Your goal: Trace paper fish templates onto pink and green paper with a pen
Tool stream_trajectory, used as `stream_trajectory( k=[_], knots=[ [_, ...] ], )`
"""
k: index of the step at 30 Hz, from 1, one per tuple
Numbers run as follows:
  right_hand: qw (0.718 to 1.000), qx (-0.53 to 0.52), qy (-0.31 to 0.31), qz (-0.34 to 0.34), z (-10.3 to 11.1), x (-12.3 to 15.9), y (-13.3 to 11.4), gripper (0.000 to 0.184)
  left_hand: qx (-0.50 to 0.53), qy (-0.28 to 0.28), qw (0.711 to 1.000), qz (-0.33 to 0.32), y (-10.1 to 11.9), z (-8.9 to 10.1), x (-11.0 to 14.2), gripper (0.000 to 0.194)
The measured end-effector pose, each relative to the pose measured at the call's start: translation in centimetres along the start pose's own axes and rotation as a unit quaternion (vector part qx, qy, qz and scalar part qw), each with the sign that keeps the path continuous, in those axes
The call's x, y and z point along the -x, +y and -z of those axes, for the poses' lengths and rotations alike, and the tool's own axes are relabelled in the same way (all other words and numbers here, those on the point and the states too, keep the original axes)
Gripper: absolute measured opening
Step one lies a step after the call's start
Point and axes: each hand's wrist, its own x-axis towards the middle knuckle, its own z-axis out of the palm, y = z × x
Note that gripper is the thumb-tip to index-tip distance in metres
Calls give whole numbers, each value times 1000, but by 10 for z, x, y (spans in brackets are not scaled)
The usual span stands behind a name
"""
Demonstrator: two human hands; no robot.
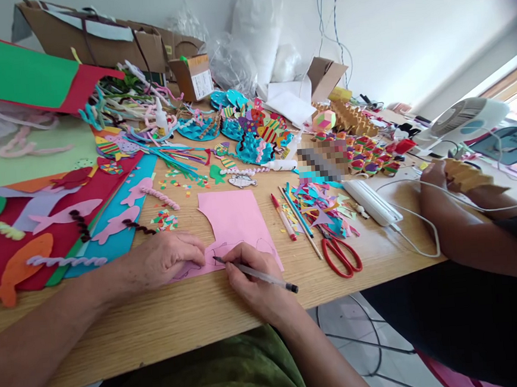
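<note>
A sheet of pink paper (231, 216) with a notch cut in its left side lies flat on the table. Pencil-thin outlines are drawn along its lower part. My right hand (256, 277) grips a clear-barrelled pen (265, 277) with a black end cap, its tip at the drawn lines. My left hand (168, 261) rests on the paper's lower left corner, fingers extended and pressing down, holding nothing between them. To its left lie pink paper fish (115, 225) and an orange paper fish (23, 268) with twisted pipe cleaners attached.
Right of the paper are a red pen (283, 217), red-handled scissors (342, 257), paper scraps (320, 206) and a white power strip (371, 201) with a cable. Another person's arm (449, 226) rests at the right. Glue bottles, colourful crafts and cardboard boxes (193, 78) crowd the back.
</note>
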Motion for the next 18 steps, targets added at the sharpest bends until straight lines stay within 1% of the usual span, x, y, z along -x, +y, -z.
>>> stream_trajectory(
  k=[5, 12, 18],
  knots=[
    [1000, 15, 2, 8, -2, 0, 3, 13, -5, -19, 1000, -21, 2, 7, -1, 40],
    [1000, 11, -6, 8, -2, -1, 3, 13, -15, -7, 1000, -19, 7, 4, -2, 38],
    [1000, 12, -5, 11, -2, -1, 2, 13, -22, -4, 999, -25, 5, 1, -1, 38]
  ],
)
